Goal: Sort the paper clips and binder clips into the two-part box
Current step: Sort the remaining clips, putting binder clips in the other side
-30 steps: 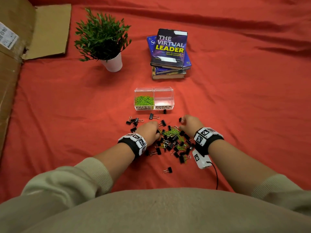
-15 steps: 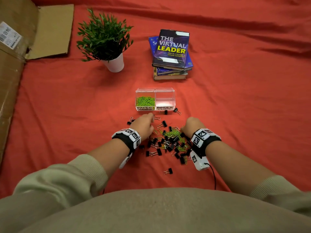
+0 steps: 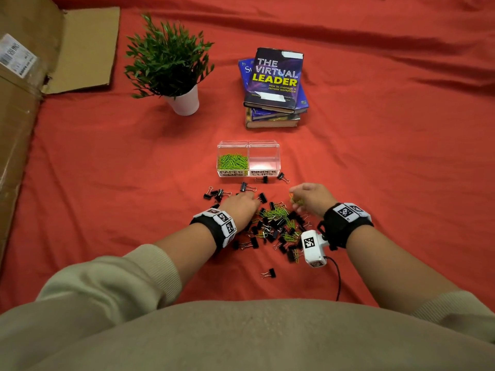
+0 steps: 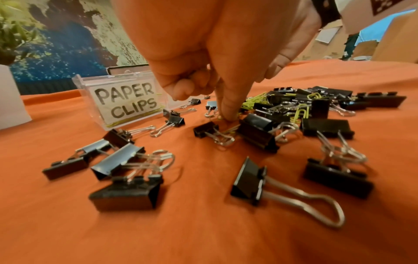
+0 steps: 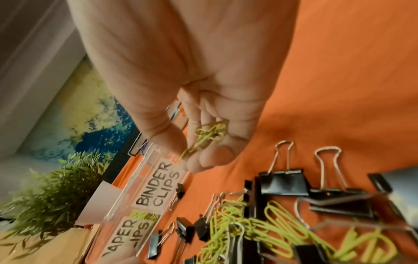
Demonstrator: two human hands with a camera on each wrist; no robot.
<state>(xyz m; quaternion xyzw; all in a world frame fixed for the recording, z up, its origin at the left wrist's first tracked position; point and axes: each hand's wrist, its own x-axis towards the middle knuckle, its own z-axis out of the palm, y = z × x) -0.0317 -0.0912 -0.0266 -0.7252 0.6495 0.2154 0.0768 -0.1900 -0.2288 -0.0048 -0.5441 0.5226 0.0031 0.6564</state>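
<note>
Here, a person sorts a mixed heap of clips on a red cloth (image 3: 375, 156). The right hand (image 3: 308, 196), lifted just above the pile, pinches a few green paper clips (image 5: 209, 136) in curled fingers. The left hand (image 3: 241, 207) presses one fingertip (image 4: 227, 114) onto a clip on the cloth, its other fingers curled under. The two-part box (image 3: 263, 143) stands just beyond both hands, long side facing them; its paper-clip half (image 3: 232, 162) lies left, so the right hand likely must cross over the empty binder-clip half (image 3: 263, 163). Black binder clips (image 3: 270, 228) remain unsorted.
</note>
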